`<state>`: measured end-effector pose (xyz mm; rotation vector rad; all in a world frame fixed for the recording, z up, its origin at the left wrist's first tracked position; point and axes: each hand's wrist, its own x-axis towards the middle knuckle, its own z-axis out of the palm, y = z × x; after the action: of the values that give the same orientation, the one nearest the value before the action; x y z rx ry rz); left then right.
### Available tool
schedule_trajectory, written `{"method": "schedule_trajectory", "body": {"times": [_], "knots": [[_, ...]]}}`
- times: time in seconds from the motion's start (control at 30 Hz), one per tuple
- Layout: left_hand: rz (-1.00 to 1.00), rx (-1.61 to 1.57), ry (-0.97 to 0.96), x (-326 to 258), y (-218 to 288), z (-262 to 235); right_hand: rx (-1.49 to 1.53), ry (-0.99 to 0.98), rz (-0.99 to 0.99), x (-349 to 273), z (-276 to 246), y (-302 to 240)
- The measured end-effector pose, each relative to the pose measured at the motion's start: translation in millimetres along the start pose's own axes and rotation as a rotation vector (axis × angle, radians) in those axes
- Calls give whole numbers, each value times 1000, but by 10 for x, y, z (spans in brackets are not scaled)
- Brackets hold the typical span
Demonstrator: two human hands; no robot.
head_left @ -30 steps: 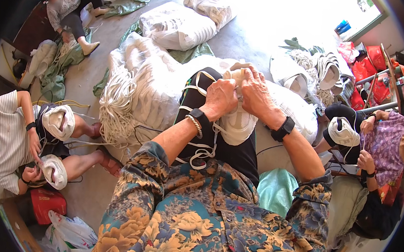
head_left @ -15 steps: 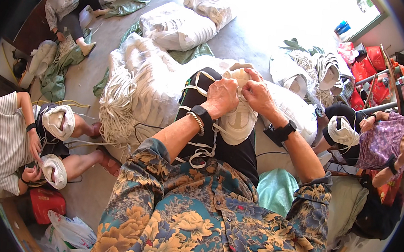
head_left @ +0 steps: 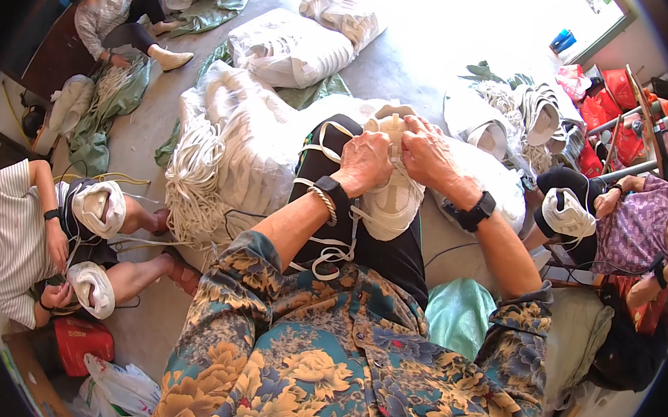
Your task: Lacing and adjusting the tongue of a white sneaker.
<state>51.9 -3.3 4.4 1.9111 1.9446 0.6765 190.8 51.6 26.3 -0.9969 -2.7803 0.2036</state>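
You have a pale shoe [head_left: 390, 208] lying on your lap, over your black trousers [head_left: 396, 263], with its toe directed to your body and its heel away from you. Your left hand [head_left: 366, 164] is closed on the left side of the shoe, near the lacing; the fingertips are hidden, so I cannot tell whether a lace is also pinched there. Your right hand [head_left: 429, 158] lies on the opposite side, the fingers bent near the opening; I cannot tell if it grips or only touches. The two hands are near each other, with the tongue [head_left: 387, 125] showing between them and a little beyond.

A loose white lace [head_left: 332, 253] makes loops on your trousers, at the left of the shoe. A large bunch of laces [head_left: 194, 164] hangs farther left, beside a clear bag [head_left: 241, 117] with white shoes. On your right there is a green cloth [head_left: 460, 316]. A co-worker [head_left: 19, 221] in a striped top sits at the left, with a white shoe on each knee. Another person [head_left: 636, 230], in purple, sits at the right, near red bags [head_left: 620, 89].
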Motion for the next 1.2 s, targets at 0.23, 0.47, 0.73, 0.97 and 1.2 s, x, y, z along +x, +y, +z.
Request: {"method": "schedule_trajectory", "body": {"times": [0.23, 0.47, 0.73, 0.97, 1.2], "knots": [[3, -221, 31, 57, -136, 20, 248, 78, 46, -4, 95, 72], [23, -215, 233, -124, -169, -148, 501, 187, 150, 49, -241, 173], [-175, -651, 131, -597, -514, -441, 123, 199, -210, 52, 92, -146], [-540, -1520, -570, -1146, -465, -228, 504, 163, -450, 215, 123, -1059], [-407, -1568, -519, -1134, -318, -260, 738, 248, -308, 408, 18, -1066]]}}
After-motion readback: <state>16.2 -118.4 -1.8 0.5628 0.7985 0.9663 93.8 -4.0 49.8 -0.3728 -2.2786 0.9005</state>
